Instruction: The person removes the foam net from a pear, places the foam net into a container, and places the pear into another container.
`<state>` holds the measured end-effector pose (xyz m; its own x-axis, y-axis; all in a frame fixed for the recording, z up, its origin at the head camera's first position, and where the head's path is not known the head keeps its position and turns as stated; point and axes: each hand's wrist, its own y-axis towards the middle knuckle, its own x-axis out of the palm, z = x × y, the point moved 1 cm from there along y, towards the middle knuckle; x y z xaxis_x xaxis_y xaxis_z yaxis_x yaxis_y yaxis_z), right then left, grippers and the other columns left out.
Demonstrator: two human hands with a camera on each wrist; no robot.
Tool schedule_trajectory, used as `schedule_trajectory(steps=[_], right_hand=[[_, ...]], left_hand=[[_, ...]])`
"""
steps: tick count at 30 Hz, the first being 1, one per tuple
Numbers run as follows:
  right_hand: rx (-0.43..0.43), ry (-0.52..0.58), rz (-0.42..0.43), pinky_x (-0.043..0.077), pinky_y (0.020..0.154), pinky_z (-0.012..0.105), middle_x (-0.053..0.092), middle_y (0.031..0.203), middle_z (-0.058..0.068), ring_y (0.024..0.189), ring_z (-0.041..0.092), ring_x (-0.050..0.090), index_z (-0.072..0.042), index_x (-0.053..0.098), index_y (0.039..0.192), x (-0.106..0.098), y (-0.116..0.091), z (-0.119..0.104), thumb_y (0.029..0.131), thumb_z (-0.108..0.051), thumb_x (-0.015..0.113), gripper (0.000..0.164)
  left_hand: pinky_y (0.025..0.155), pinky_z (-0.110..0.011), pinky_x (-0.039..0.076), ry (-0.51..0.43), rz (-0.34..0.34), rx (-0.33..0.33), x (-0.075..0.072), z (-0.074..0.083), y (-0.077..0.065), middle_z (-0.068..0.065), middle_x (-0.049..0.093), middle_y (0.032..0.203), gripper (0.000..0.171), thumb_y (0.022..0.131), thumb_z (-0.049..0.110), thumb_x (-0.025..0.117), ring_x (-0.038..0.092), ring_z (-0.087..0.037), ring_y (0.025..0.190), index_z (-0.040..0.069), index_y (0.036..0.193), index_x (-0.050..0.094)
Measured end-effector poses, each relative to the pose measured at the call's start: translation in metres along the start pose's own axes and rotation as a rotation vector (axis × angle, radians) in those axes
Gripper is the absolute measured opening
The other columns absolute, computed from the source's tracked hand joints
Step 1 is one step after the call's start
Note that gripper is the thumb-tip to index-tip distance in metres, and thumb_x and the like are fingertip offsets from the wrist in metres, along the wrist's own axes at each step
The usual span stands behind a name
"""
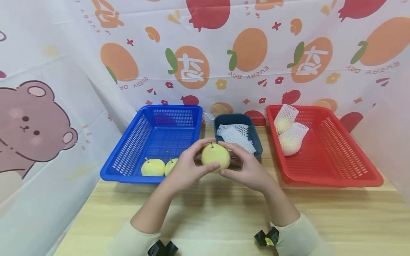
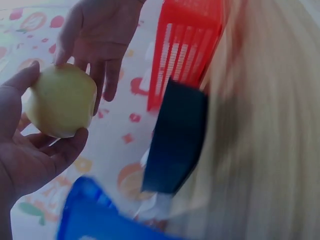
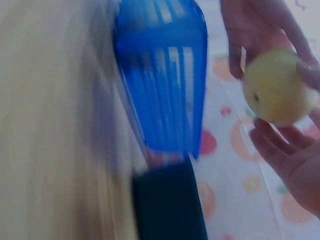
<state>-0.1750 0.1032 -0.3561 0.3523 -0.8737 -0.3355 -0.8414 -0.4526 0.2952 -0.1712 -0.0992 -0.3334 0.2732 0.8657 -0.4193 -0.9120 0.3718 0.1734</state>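
A round yellow-green pear [image 1: 216, 156] with a short stem is held up between both hands, above the table in the head view. My left hand [image 1: 187, 167] grips its left side, thumb across the front and fingers behind. From the right, my right hand [image 1: 251, 172] holds the same pear between thumb and fingers. In the left wrist view the bare skin of the pear [image 2: 64, 100] shows between the hands. The right wrist view shows a dark spot on the pear [image 3: 277, 87]. Behind the hands, white foam net sleeves [image 1: 238, 137] lie in a dark green basket [image 1: 260, 147].
On the left stands a blue basket [image 1: 110, 176] with pears [image 1: 153, 168] along its near side, one partly hidden by my left hand. A red basket [image 1: 333, 179] on the right holds two net-covered pears [image 1: 292, 140]. A printed cloth [image 1: 221, 49] hangs behind the wooden table [image 1: 217, 220].
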Motion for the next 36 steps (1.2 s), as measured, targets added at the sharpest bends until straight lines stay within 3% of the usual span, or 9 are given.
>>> schedule_trajectory(steps=[4, 9, 11, 16, 19, 21, 25, 28, 36], right_hand=[[-0.069, 0.022, 0.064, 0.049, 0.093, 0.029, 0.047, 0.134, -0.009, 0.114, 0.016, 0.053, -0.031, 0.044, 0.138, 0.023, 0.016, -0.004, 0.08, -0.02, 0.075, 0.067], [-0.106, 0.048, 0.105, 0.046, 0.097, 0.028, 0.049, 0.134, -0.008, 0.118, 0.013, 0.053, -0.035, 0.035, 0.143, 0.053, 0.032, -0.006, 0.081, -0.026, 0.074, 0.073], [-0.1, -0.015, 0.083, 0.042, 0.102, 0.032, 0.048, 0.138, -0.007, 0.125, 0.012, 0.049, -0.036, 0.03, 0.145, 0.064, 0.036, -0.005, 0.082, -0.029, 0.073, 0.076], [-0.044, -0.341, -0.082, 0.032, 0.109, 0.047, 0.033, 0.151, -0.002, 0.139, 0.018, 0.029, -0.034, 0.024, 0.148, 0.088, 0.038, 0.005, 0.086, -0.049, 0.062, 0.074], [-0.019, -0.439, -0.15, 0.029, 0.109, 0.053, 0.026, 0.154, -0.003, 0.143, 0.018, 0.019, -0.034, 0.025, 0.147, 0.096, 0.037, 0.011, 0.088, -0.056, 0.055, 0.07], [-0.014, -0.446, -0.163, 0.029, 0.109, 0.053, 0.026, 0.154, -0.006, 0.144, 0.015, 0.015, -0.034, 0.029, 0.146, 0.099, 0.036, 0.014, 0.088, -0.057, 0.052, 0.066], [-0.045, -0.452, -0.169, 0.027, 0.111, 0.05, 0.033, 0.15, -0.011, 0.144, 0.011, 0.013, -0.031, 0.036, 0.143, 0.101, 0.035, 0.017, 0.089, -0.058, 0.05, 0.062], [-0.064, -0.462, -0.168, 0.026, 0.112, 0.049, 0.036, 0.148, -0.012, 0.144, 0.01, 0.012, -0.029, 0.04, 0.142, 0.1, 0.035, 0.018, 0.089, -0.058, 0.049, 0.061], [-0.062, -0.464, -0.176, 0.025, 0.112, 0.048, 0.035, 0.147, -0.014, 0.144, 0.007, 0.01, -0.03, 0.04, 0.141, 0.098, 0.036, 0.02, 0.089, -0.061, 0.047, 0.061]], left_hand=[[0.084, -0.035, 0.054, 0.103, 0.024, -0.023, -0.022, 0.006, -0.007, 0.011, 0.046, 0.134, 0.071, 0.077, 0.046, 0.074, 0.054, -0.016, 0.11, 0.038, 0.137, 0.037], [0.077, -0.034, 0.056, 0.253, 0.109, -0.024, -0.054, 0.007, -0.014, 0.01, 0.049, 0.13, 0.073, 0.071, 0.05, 0.077, 0.055, -0.016, 0.103, 0.031, 0.133, 0.045], [0.074, -0.033, 0.056, 0.292, 0.15, -0.03, -0.068, 0.005, -0.017, 0.009, 0.051, 0.126, 0.071, 0.07, 0.052, 0.077, 0.056, -0.017, 0.099, 0.03, 0.131, 0.047], [0.069, -0.035, 0.056, 0.42, 0.266, -0.071, -0.112, -0.01, -0.022, -0.001, 0.053, 0.125, 0.073, 0.072, 0.054, 0.074, 0.056, -0.023, 0.099, 0.022, 0.132, 0.046], [0.07, -0.038, 0.055, 0.488, 0.298, -0.122, -0.134, -0.024, -0.022, -0.009, 0.052, 0.129, 0.077, 0.075, 0.052, 0.073, 0.056, -0.028, 0.1, 0.015, 0.135, 0.042], [0.068, -0.04, 0.055, 0.525, 0.288, -0.165, -0.146, -0.035, -0.021, -0.016, 0.05, 0.13, 0.081, 0.077, 0.05, 0.072, 0.057, -0.031, 0.098, 0.012, 0.139, 0.037], [0.077, -0.055, 0.051, 0.605, 0.211, -0.233, -0.161, -0.054, -0.018, -0.026, 0.044, 0.135, 0.085, 0.081, 0.044, 0.07, 0.053, -0.042, 0.107, 0.012, 0.146, 0.025], [0.086, -0.062, 0.043, 0.677, 0.17, -0.26, -0.164, -0.066, -0.014, -0.026, 0.043, 0.138, 0.079, 0.082, 0.037, 0.07, 0.047, -0.046, 0.116, 0.009, 0.144, 0.029], [0.071, -0.046, 0.048, 0.778, 0.122, -0.382, -0.169, -0.091, -0.012, -0.026, 0.056, 0.112, 0.068, 0.08, 0.034, 0.073, 0.056, -0.037, 0.093, 0.0, 0.127, 0.039]])
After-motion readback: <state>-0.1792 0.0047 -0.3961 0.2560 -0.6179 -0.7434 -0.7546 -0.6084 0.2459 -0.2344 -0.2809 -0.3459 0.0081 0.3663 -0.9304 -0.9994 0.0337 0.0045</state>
